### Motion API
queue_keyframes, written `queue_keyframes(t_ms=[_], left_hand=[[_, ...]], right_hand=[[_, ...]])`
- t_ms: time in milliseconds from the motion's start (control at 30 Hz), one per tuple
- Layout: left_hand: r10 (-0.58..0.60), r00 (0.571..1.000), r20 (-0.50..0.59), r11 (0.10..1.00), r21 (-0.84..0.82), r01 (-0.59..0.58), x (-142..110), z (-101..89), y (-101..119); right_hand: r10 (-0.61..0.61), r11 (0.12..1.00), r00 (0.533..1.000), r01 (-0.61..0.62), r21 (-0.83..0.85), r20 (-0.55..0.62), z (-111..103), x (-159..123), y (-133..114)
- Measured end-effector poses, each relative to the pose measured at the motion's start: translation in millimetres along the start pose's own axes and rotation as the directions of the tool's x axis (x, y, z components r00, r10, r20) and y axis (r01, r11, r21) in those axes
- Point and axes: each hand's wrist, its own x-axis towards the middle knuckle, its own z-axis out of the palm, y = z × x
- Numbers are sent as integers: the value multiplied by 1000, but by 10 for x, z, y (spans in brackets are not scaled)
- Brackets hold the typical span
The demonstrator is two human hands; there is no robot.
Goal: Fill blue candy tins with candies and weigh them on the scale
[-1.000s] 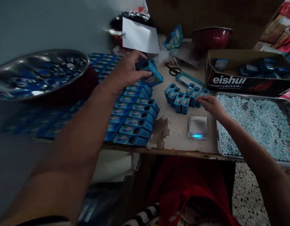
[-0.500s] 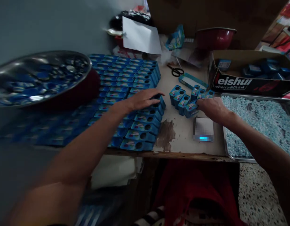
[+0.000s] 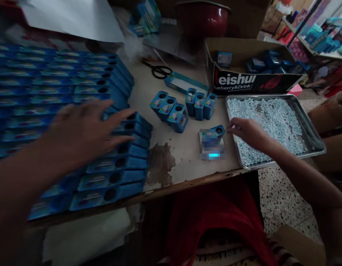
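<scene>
My left hand (image 3: 84, 125) is open with its fingers spread, over the right side of packed rows of blue plastic dispensers (image 3: 112, 164) with round holes. It reaches across them without gripping one. My right hand (image 3: 250, 135) is at the left rim of a metal tray (image 3: 316, 149) of pale blue and white pellets (image 3: 273, 122). Its fingers are loosely bent and apart, with nothing visible in them. Just left of it, a single blue dispenser (image 3: 219, 130) lies on a small digital scale (image 3: 211, 151) with a lit display, partly pixelated.
Several dispensers (image 3: 178, 116) stand upright mid-table, in front of a shallow blue carton (image 3: 186, 84) and black scissors (image 3: 159, 71). Behind the tray is a printed cardboard box (image 3: 259, 83) holding more dispensers. A red bowl (image 3: 202, 18) stands at the back. The table's front edge (image 3: 187, 183) is worn.
My right hand has let go of a dispenser, which now lies on the scale, and moved right to the tray. The view has swung right; my left hand stays over the rows.
</scene>
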Motion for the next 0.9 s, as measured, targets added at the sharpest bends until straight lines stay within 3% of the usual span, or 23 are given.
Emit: queue_keyframes(t_ms=[67, 133, 233, 333, 400, 467, 533, 567, 600, 667, 733, 767, 833, 900], left_hand=[[60, 997, -58, 998, -33, -62, -182, -93, 186], [128, 988, -88, 989, -67, -134, -327, -111, 450], [197, 978, -70, 970, -128, -205, -423, -10, 903], [238, 970, -55, 953, -177, -244, -369, 136, 1246], [229, 972, -50, 959, -162, -234, -272, 200, 1368], [221, 975, -3, 970, -104, -220, -155, 219, 1427], [202, 978, 46, 979, -46, -200, -45, 208, 1452], [183, 982, 52, 983, -32, -181, -1, 200, 1455], [158, 986, 45, 987, -32, -157, 31, 196, 1452], [114, 993, 17, 991, -74, -112, 57, 210, 1427], [80, 997, 3, 985, -156, -78, 40, 256, 1385], [62, 998, 1, 977, -204, -60, 22, 288, 1366], [30, 1000, 6, 954, -299, -27, -12, 360, 1341], [17, 1000, 4, 924, -381, -14, -26, 428, 1346]], right_hand=[[77, 992, 997, -80, 96, 29, -113, -2, 436], [186, 977, 966, -201, 68, 181, -147, -82, 875], [175, 984, 930, -161, -71, 322, -18, -340, 1285], [18, 978, 947, 50, -202, 322, 206, -597, 1352], [-26, 964, 956, 102, -248, 291, 328, -656, 1330], [15, 978, 979, 28, -206, 204, 399, -594, 1342], [152, 987, 986, -155, 40, 67, 413, -443, 1403], [249, 936, 969, -243, 254, 11, 402, -355, 1442], [347, 819, 938, -300, 489, -6, 381, -272, 1479], [483, 446, 871, -334, 830, 90, 331, -146, 1527], [496, 127, 832, -354, 927, 250, 299, -96, 1518], [482, 32, 816, -380, 925, 318, 297, -98, 1491], [440, -42, 798, -439, 897, 411, 317, -136, 1408], [396, 0, 805, -481, 877, 441, 352, -177, 1313]])
